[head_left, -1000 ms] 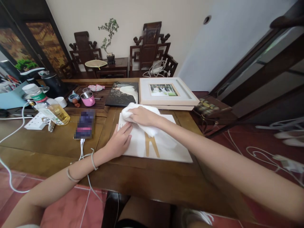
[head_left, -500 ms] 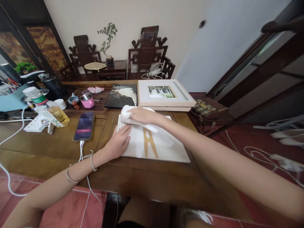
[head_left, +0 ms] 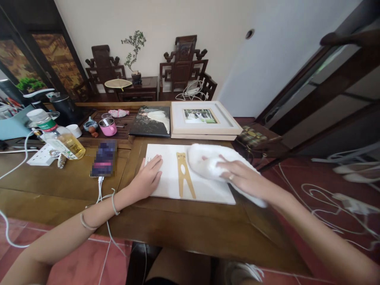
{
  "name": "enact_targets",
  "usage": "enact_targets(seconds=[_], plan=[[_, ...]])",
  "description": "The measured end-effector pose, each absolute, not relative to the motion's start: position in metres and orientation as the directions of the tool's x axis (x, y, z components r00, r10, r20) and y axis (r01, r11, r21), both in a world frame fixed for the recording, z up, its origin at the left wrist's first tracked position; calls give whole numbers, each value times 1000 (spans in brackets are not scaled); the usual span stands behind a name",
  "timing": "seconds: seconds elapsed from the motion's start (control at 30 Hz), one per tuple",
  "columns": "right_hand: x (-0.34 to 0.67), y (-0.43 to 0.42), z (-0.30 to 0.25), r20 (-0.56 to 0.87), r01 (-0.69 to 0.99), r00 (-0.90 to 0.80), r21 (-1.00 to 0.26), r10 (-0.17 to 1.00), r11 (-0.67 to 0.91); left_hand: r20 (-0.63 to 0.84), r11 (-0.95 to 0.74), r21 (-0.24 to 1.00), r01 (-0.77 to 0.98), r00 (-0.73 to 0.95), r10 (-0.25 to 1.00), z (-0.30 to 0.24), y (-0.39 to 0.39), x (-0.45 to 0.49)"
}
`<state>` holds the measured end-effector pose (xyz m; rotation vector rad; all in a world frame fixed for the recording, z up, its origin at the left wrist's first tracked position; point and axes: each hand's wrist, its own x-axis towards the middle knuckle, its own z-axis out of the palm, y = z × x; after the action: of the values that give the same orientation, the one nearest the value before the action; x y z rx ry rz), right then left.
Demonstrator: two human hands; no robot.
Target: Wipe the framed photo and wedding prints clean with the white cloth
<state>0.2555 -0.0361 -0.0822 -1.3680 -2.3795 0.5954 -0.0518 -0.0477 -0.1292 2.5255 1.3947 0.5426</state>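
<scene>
A white board point(head_left: 164, 185) lies flat on the wooden table, with a tan, long-legged animal shape point(head_left: 181, 163) on its face and small dark print near its left edge. My left hand point(head_left: 147, 176) rests on the board's left side, fingers stretched out and holding nothing. Over the right part of the board, my right hand point(head_left: 245, 178) has a fluffy white cloth point(head_left: 200, 156) bunched under its fingers. The cloth trails past the board's right edge. Motion smears the fingertips of that hand a little.
Behind the board lie a light-framed photo point(head_left: 178, 126) and a dark photo panel point(head_left: 137, 126). To the left are a charging phone point(head_left: 103, 158), a pink cup point(head_left: 107, 127), an oil-coloured bottle point(head_left: 63, 142) and a white power strip point(head_left: 41, 155). Cables hang over the front edge.
My right hand has swept the white cloth from the board's upper left to its right side, uncovering the top of the tan shape. My left hand stays in place.
</scene>
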Motion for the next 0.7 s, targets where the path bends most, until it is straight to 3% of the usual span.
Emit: enact_targets(seconds=[0.23,0.4,0.7], plan=[[269,-108,-58,-215,714,-583,-596,784,368,237,-535,362,763,480,845,-132,-45,-52],[261,-60,-73,-63,748,-489,-543,870,381,234,-531,375,760,477,848,-131,-46,-52],[217,33,-85,152,682,-475,-560,867,472,196,-528,368,766,491,849,-129,-45,-53]])
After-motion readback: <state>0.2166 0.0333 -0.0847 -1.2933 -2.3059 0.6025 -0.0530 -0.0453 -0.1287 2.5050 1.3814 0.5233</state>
